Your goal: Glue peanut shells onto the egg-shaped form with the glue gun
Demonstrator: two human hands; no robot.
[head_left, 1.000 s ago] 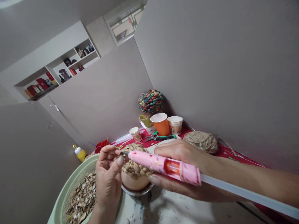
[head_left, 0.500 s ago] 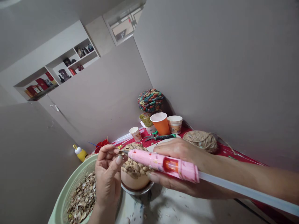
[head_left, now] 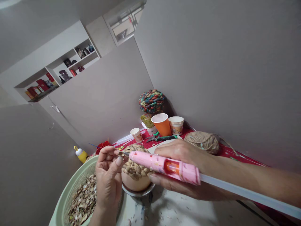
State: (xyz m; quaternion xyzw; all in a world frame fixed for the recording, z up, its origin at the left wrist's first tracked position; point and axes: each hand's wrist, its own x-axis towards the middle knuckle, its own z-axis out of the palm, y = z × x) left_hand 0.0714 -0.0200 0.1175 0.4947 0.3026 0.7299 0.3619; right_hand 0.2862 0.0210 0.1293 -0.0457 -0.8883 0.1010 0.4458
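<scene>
Between the thumb and fingers of my left hand is a small brown shell half. My right hand is wrapped round a pink glue gun, whose dark nozzle tip touches or nearly touches the shell. A long translucent glue stick sticks out of the gun's back end. Behind and below both hands, a rounded pale form stands in a metal bowl; its upper part is covered with tan shell pieces, partly hidden by the gun.
A green basket of shells stands at lower left. Farther back are an orange cup, paper cups, green-handled pliers, a twine ball, a multicoloured ball and a yellow bottle.
The shell in my left hand has tilted slightly, showing more of its hollow side at the nozzle. Both hands keep nearly the same position.
</scene>
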